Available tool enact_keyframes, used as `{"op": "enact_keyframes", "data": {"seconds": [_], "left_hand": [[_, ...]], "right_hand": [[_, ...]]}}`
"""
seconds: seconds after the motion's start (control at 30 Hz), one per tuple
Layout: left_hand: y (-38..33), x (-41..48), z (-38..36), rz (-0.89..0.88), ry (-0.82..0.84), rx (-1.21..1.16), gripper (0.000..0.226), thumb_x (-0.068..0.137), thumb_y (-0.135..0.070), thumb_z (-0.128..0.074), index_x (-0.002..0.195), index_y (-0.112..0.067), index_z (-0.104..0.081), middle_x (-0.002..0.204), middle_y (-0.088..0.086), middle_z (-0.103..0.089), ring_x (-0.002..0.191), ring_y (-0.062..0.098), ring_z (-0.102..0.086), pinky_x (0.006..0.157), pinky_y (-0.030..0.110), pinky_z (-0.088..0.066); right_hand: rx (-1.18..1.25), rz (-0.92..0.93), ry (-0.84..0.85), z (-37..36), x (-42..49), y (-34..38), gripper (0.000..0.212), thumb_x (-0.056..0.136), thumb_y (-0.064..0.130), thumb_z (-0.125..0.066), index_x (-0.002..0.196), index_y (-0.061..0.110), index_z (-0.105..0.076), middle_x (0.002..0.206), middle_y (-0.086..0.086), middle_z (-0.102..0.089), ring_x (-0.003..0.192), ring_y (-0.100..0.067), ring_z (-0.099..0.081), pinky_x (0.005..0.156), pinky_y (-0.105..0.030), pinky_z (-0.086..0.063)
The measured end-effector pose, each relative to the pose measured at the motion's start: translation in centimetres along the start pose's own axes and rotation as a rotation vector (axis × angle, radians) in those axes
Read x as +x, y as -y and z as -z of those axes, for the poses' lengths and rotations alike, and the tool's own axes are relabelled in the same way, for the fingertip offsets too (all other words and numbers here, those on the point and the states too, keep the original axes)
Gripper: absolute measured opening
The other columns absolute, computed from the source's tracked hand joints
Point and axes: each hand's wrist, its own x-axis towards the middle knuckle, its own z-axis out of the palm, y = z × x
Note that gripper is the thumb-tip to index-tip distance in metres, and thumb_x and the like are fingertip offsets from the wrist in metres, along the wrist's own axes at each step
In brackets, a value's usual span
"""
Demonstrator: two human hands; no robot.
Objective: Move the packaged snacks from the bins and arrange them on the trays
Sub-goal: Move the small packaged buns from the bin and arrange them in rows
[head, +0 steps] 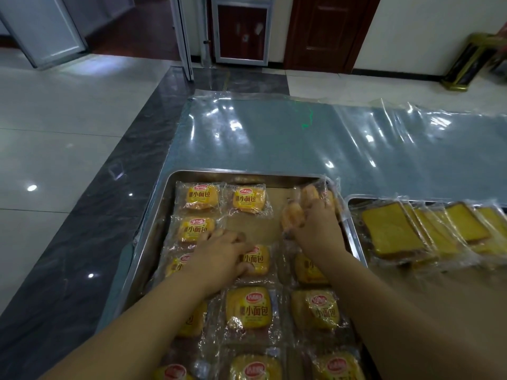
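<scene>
A steel tray (247,175) in front of me holds several clear-wrapped yellow bread packs in rows. My left hand (219,255) lies palm down on one pack (256,260) in the middle of the tray, fingers curled over its edge. My right hand (315,229) is at the tray's far right, fingers curled round two wrapped buns (295,215), one at its fingertips and one further back near the corner. A bare patch of brown liner (252,226) shows between my hands.
A second tray (354,200) to the right holds several overlapping packs of flat yellow cake slices (392,231). Shiny plastic sheeting (301,138) covers the tabletop beyond. A dark marble strip (109,187) and pale floor tiles lie on the left; doors stand at the back.
</scene>
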Motion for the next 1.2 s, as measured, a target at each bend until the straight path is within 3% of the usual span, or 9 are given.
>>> {"op": "enact_keyframes", "data": {"seconds": [0.17, 0.3, 0.4, 0.53, 0.6, 0.7, 0.87, 1.0, 1.2], "left_hand": [[-0.1, -0.9, 0.2, 0.020, -0.237, -0.207, 0.041, 0.090, -0.051, -0.045, 0.128, -0.036, -0.049, 0.129, -0.012, -0.047, 0.119, 0.011, -0.038, 0.098, 0.032, -0.033], [-0.9, -1.1, 1.8, 0.240, -0.319, -0.752, 0.041, 0.087, -0.059, -0.033, 0.109, -0.033, -0.056, 0.097, -0.016, -0.061, 0.089, 0.001, -0.056, 0.071, 0.022, -0.044], [-1.5, -0.6, 2.9, 0.399, -0.294, -1.119, 0.032, 0.089, -0.058, -0.038, 0.095, -0.035, -0.059, 0.090, -0.010, -0.067, 0.083, 0.008, -0.064, 0.072, 0.030, -0.050], [-1.7, 0.1, 3.2, 0.456, -0.262, -1.207, 0.019, 0.087, -0.031, -0.062, 0.104, -0.021, -0.060, 0.089, -0.001, -0.070, 0.070, 0.013, -0.069, 0.063, 0.028, -0.056], [-1.6, 0.1, 3.1, 0.470, -0.280, -1.306, 0.020, 0.084, -0.018, -0.067, 0.102, -0.021, -0.060, 0.091, 0.001, -0.069, 0.070, 0.011, -0.069, 0.058, 0.023, -0.055], [-1.3, 0.1, 2.9, 0.461, -0.334, -1.387, 0.028, 0.078, -0.008, -0.071, 0.094, -0.028, -0.059, 0.090, -0.002, -0.068, 0.074, 0.008, -0.069, 0.058, 0.020, -0.053], [-0.9, 0.2, 2.7, 0.421, -0.325, -1.343, 0.039, 0.073, -0.004, -0.074, 0.093, -0.032, -0.057, 0.089, 0.001, -0.065, 0.072, 0.008, -0.068, 0.054, 0.016, -0.051], [-0.7, 0.5, 2.4, 0.459, -0.370, -1.164, 0.044, 0.066, -0.012, -0.081, 0.094, -0.033, -0.054, 0.086, 0.000, -0.062, 0.081, 0.014, -0.064, 0.068, 0.030, -0.054], [-0.3, 0.5, 1.8, 0.519, -0.432, -1.008, 0.039, 0.066, -0.019, -0.082, 0.092, -0.029, -0.055, 0.076, 0.001, -0.062, 0.069, 0.010, -0.061, 0.058, 0.021, -0.043]], "right_hand": [[-0.108, 0.452, -0.189, 0.5, -0.5, 0.4, 0.020, 0.080, 0.007, -0.071, 0.098, 0.005, -0.064, 0.097, -0.008, -0.057, 0.089, -0.023, -0.051, 0.075, -0.038, -0.047], [-0.048, 0.808, -0.205, 0.2, -1.4, 0.1, 0.008, 0.074, -0.006, -0.072, 0.076, 0.001, -0.068, 0.081, -0.011, -0.060, 0.076, -0.025, -0.054, 0.062, -0.036, -0.049], [-0.022, 0.869, -0.152, -0.4, -2.2, 0.0, 0.014, 0.071, -0.009, -0.074, 0.074, 0.004, -0.068, 0.081, -0.009, -0.061, 0.074, -0.022, -0.055, 0.062, -0.035, -0.051], [0.004, 0.899, -0.112, -0.8, -2.5, -0.2, 0.015, 0.072, -0.005, -0.075, 0.080, 0.006, -0.070, 0.090, -0.008, -0.060, 0.082, -0.018, -0.056, 0.069, -0.026, -0.051], [0.023, 0.817, -0.071, -0.7, -2.4, -0.6, 0.019, 0.076, -0.004, -0.070, 0.091, 0.008, -0.069, 0.102, -0.006, -0.057, 0.091, -0.018, -0.055, 0.076, -0.026, -0.050], [0.114, 0.436, 0.085, -0.3, -2.3, -1.4, 0.042, 0.080, -0.003, -0.063, 0.114, 0.022, -0.059, 0.118, 0.006, -0.047, 0.103, -0.011, -0.052, 0.086, -0.024, -0.049], [0.811, -0.136, 0.374, 0.4, -1.5, -0.7, 0.035, 0.088, 0.000, -0.051, 0.121, 0.011, -0.055, 0.107, -0.011, -0.064, 0.091, -0.023, -0.065, 0.069, -0.029, -0.055], [0.605, -0.159, 0.299, 0.1, -1.0, -0.3, 0.041, 0.081, 0.010, -0.070, 0.119, 0.011, -0.055, 0.100, -0.007, -0.066, 0.084, -0.020, -0.067, 0.063, -0.024, -0.054], [0.497, -0.165, 0.158, -0.5, 0.1, -0.3, 0.033, 0.075, 0.013, -0.076, 0.105, 0.016, -0.063, 0.088, 0.002, -0.064, 0.077, -0.012, -0.064, 0.055, -0.015, -0.049]]}}
